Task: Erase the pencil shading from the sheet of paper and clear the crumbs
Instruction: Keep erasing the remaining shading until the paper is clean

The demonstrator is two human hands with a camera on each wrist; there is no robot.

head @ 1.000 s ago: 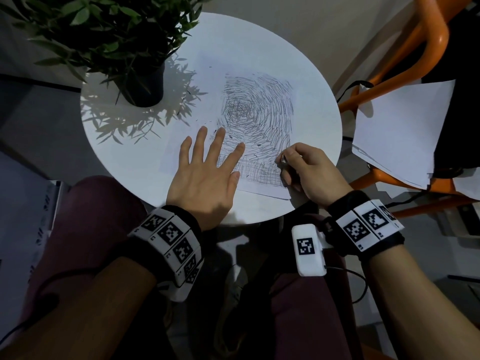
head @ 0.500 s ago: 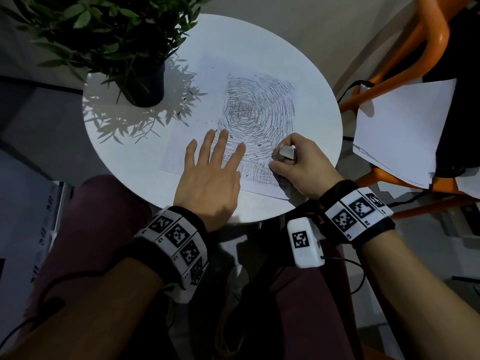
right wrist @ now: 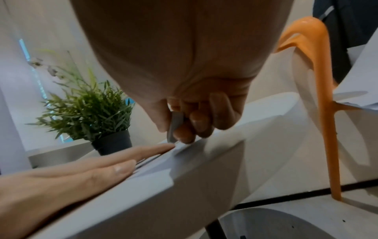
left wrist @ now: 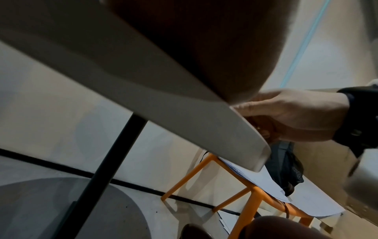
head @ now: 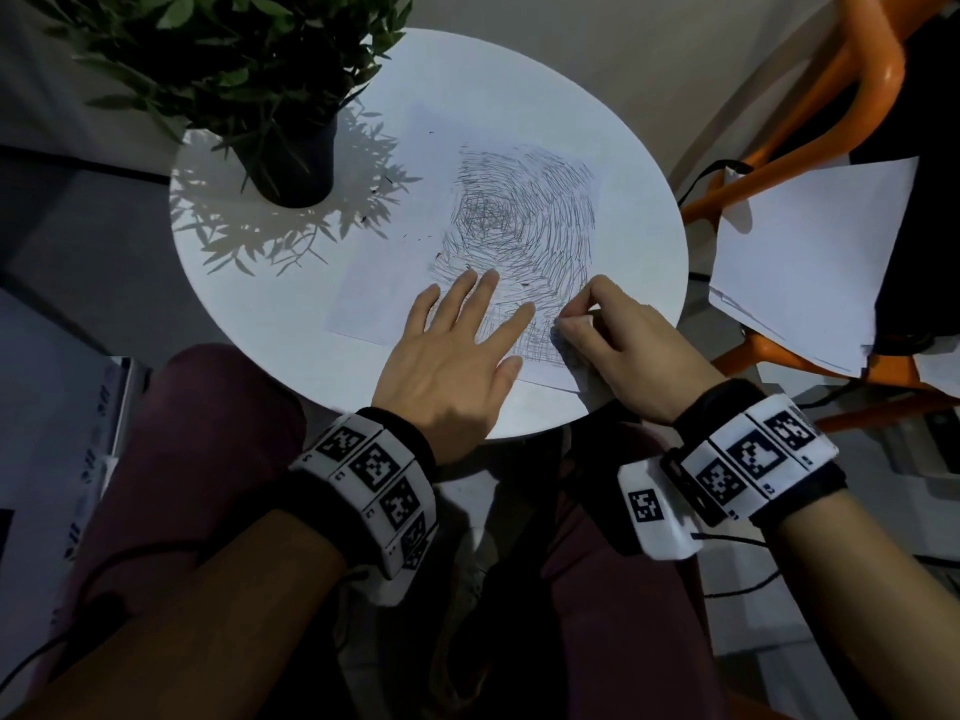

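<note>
Pressing flat with fingers spread, the left hand pins the sheet of paper on the round table; pencil shading covers its right half. From the right wrist, the right hand pinches an eraser down against the sheet's near edge.

The person is wearing maroon trousers, bare forearms showing, and black wristbands carrying white blocks printed with black square codes behind the left hand and right hand, thin black cables trailing.
</note>
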